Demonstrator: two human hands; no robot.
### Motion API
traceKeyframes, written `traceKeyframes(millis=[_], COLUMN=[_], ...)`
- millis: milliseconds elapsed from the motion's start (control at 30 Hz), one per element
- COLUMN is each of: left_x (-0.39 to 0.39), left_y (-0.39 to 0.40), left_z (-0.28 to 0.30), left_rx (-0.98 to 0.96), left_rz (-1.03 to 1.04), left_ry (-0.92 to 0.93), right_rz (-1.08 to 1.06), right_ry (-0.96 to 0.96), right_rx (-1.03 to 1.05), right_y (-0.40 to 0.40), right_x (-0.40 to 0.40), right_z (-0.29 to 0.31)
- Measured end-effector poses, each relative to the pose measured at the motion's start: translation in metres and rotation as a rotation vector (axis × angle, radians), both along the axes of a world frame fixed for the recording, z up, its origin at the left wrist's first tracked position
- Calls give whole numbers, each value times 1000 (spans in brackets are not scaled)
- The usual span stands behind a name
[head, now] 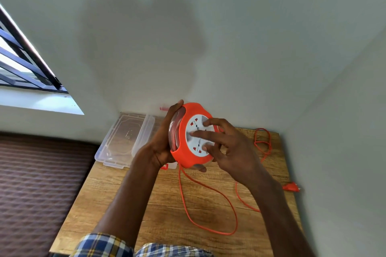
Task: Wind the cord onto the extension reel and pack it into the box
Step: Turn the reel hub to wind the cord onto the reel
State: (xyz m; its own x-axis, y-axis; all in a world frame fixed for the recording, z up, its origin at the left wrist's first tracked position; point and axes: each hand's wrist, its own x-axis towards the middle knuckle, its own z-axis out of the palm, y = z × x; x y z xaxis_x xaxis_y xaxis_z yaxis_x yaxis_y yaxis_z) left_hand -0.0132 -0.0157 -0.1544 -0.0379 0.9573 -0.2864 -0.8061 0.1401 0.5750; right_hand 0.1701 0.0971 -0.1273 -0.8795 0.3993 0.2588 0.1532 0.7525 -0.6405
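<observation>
Reel (188, 153) held up over table (129, 190), left hand (161, 142) gripping its back, right hand (227, 148) fingers spread flat on socket face. Cord (211, 190) loose toward right edge, box (123, 140) at far-left corner.

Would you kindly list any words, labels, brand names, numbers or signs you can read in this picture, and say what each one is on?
None can be read.
Extension reel: the white socket face shows only red and dark marks, too blurred to read as text.
Clear plastic box: raised moulding in its base, with no legible lettering.
Orange plug: too small and blurred to tell.
</observation>
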Motion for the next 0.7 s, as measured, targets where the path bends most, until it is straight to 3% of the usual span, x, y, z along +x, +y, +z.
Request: traceKeyframes(millis=[200,500,700], left_x=[4,5,5], left_y=[-1,3,7], left_z=[-2,2,6], left_rx=[-58,-61,-27], left_rz=[-62,-3,-19], left_ry=[90,83,84], right_rz=[153,-52,-457], right_ry=[-218,-112,138], right_rx=[-4,131,-432], right_y=[6,-10,-30], right_x=[5,0,-20], right_z=[2,-1,-18])
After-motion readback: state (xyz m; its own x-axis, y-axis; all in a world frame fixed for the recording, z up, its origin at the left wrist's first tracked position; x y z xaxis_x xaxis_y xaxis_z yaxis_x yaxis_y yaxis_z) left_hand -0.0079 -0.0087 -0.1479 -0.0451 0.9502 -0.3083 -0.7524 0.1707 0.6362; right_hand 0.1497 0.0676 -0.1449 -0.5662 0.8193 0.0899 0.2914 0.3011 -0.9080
